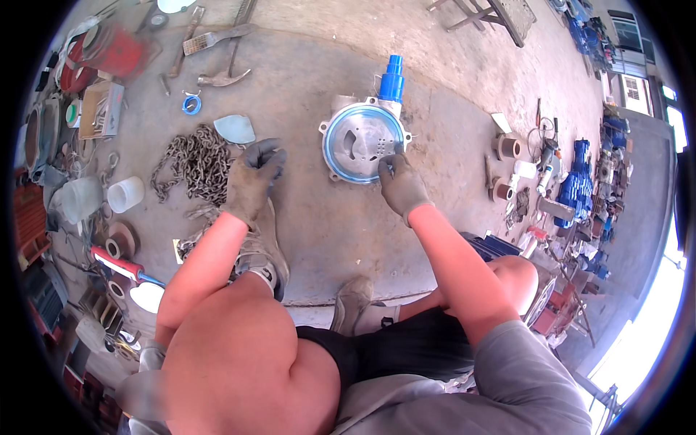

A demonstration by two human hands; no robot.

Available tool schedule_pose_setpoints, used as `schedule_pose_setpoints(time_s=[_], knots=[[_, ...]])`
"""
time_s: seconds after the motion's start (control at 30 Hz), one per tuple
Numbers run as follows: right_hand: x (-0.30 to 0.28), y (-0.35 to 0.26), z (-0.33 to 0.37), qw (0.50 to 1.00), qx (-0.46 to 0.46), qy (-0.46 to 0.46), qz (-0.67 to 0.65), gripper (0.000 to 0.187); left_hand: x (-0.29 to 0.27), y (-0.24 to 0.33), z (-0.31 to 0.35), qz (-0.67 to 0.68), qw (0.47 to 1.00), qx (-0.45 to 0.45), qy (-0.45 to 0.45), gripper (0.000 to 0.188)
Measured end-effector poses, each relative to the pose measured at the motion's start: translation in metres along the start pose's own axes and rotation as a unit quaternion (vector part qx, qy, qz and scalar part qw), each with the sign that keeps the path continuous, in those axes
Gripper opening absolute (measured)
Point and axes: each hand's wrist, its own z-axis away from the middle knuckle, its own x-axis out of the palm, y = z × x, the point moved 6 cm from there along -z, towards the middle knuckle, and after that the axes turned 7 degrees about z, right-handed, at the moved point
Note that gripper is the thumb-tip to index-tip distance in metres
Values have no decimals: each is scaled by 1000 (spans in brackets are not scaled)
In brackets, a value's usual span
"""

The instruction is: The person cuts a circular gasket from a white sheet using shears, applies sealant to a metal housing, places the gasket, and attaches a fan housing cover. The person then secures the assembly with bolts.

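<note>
Here the round metal pump housing (362, 141) with a blue ring lies on the concrete floor (449, 80), a little far from the person's knees. The right hand (401, 185), in a grey glove, touches its near right rim; the fingers are bent together at the edge, but I cannot tell if they pinch something. The left hand (254, 177), also gloved, hangs in the air left of the housing, its fingers loosely curled and holding nothing. A steel chain (190, 161) lies just left of this hand, and hammers (217, 58) lie farther away.
</note>
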Motion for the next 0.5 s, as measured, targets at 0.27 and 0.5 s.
schedule_pose_setpoints(time_s=[0.27,0.5], knots=[[-22,-48,-59,999,-29,24,-31,48,4,0,2,-15,1000,-9,0,43],[26,-123,2,978,-118,-157,72,43,-3,-2,1,-15,1000,-5,0,42]])
